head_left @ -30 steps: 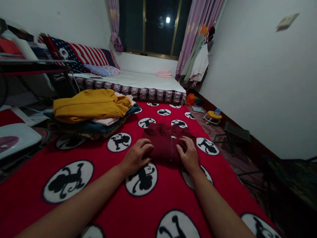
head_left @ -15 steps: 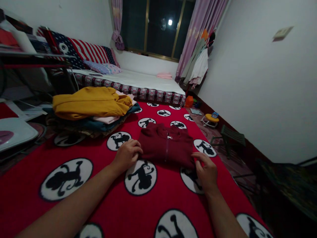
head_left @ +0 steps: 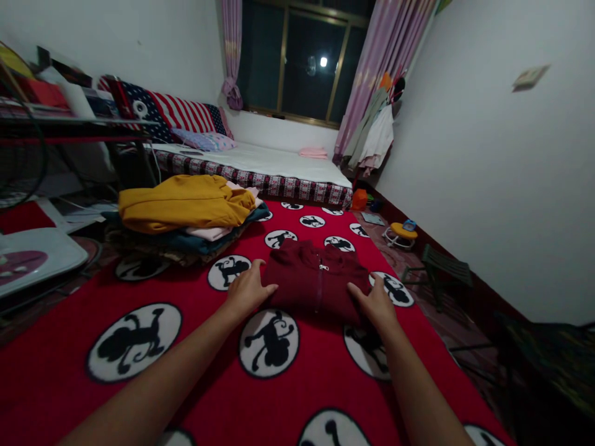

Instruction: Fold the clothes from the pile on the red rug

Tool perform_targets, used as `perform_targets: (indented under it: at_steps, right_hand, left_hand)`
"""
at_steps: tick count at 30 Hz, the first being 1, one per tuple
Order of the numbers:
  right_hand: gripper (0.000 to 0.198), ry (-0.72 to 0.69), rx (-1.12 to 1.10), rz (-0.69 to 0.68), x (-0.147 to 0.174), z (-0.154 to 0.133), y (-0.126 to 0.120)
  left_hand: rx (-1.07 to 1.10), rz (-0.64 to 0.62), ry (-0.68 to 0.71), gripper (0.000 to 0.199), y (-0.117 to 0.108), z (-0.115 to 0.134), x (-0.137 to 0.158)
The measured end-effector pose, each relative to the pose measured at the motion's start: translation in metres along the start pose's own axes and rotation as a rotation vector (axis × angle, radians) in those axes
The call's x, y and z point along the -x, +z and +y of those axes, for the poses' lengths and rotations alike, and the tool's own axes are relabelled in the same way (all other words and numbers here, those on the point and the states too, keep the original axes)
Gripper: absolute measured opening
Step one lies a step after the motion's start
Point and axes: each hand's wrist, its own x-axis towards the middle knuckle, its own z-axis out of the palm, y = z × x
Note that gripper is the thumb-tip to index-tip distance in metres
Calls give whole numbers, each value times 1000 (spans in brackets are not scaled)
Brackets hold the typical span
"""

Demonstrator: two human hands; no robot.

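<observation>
A folded maroon zip-neck garment (head_left: 297, 279) lies flat on the red blanket (head_left: 223, 384), its short zip and pale pull facing up. At its left edge is my left hand (head_left: 246, 288), thumb stretched over the cloth and fingers apart from it along the side. My right hand (head_left: 376, 303) mirrors this at the right edge, thumb against the garment and fingers spread outward. Both hands touch the garment's sides, with thumb and fingers apart. The undersides of the fingers are partly hidden.
A stack of folded clothes with a mustard garment (head_left: 186, 204) on top sits on the blanket's far left. Beyond is a bed (head_left: 279, 164). A green folding stool (head_left: 441, 266) and a yellow round stool (head_left: 403, 232) stand right; a cluttered desk (head_left: 69, 124) is left.
Both hands have gone from bent fingers at the garment's near corners to spread thumbs and fingers along its sides. The view has shifted slightly; the garment stays on the blanket.
</observation>
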Motion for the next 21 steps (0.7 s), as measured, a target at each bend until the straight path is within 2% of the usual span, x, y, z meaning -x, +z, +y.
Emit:
perform_targets:
  at_steps: [2, 4, 7, 10, 13, 15, 18, 20, 21]
  right_hand:
    - [89, 5, -175, 47, -7, 2, 7]
    - [81, -33, -273, 68, -11, -3, 8]
    - [63, -147, -174, 58, -8, -31, -4]
    - [55, -304, 42, -88, -1, -75, -15]
    - [73, -384, 256, -324, 5, -111, -9]
    - [89, -374, 387, -406, 6, -123, 2]
    - [102, -306, 498, -401, 6, -131, 19]
    - [95, -262, 517, -336, 5, -132, 27]
    - [85, -258, 512, -286, 5, -131, 29]
  left_hand:
    - [121, 47, 49, 57, 1, -3, 0]
    - [244, 169, 158, 47, -2, 1, 0]
    - [319, 309, 425, 22, -5, 20, 5]
    - [217, 277, 607, 11, 8, 50, 15]
    - [42, 182, 697, 15, 37, 72, 31]
    - [1, 148, 782, 21, 55, 77, 43]
    - [68, 162, 883, 26, 67, 71, 57]
    - [179, 169, 935, 23, 63, 64, 61]
    - [271, 167, 958, 23, 58, 62, 60]
